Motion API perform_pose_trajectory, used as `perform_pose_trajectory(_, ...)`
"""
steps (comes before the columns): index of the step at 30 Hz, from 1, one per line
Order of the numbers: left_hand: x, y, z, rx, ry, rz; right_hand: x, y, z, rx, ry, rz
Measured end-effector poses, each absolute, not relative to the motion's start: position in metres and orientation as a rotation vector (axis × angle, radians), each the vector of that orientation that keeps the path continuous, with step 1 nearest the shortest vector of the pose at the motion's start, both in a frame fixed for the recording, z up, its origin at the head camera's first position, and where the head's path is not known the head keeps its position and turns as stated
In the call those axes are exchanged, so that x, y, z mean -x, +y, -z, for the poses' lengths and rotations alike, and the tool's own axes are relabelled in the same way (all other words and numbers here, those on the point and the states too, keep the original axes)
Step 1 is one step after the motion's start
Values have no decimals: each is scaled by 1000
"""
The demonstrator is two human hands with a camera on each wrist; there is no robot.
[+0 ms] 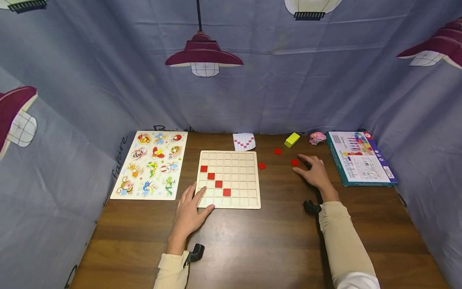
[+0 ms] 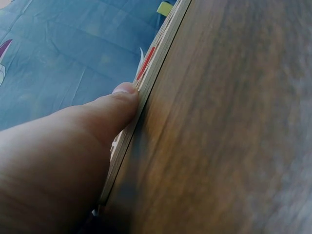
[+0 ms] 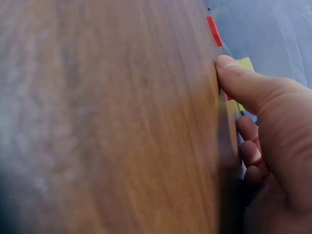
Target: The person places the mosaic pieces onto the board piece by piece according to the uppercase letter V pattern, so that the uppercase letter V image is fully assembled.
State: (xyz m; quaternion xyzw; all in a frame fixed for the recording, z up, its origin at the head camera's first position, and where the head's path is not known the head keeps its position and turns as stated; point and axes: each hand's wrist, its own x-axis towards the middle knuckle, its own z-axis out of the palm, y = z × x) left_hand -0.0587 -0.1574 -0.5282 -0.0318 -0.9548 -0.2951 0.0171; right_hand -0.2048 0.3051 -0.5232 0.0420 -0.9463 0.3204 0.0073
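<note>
On the wooden grid board (image 1: 232,179), four red tiles (image 1: 211,176) sit diagonally; three loose tiles (image 1: 277,151), right, apparently remain. Left hand (image 1: 189,215) spread at near-left corner; right hand (image 1: 315,172) straddles rightmost tile (image 1: 294,162), grip unclear.

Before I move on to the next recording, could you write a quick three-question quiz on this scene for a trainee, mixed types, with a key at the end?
1. How many red tiles sit in the cells of the grid board?
2. True or false: the left hand is touching the sticker sheet.
3. In the head view, what lies between the thumb and forefinger tips of the right hand?
A) the pink figure
B) a loose red tile
C) the pattern card

Key:
1. Four, in a diagonal line.
2. False; it touches the grid board.
3. B
</note>
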Motion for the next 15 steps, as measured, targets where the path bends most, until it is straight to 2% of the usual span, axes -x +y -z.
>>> perform_pose_trajectory(15,60,-157,523,78,-2987,952,198,301,530,-141,-2879,-922)
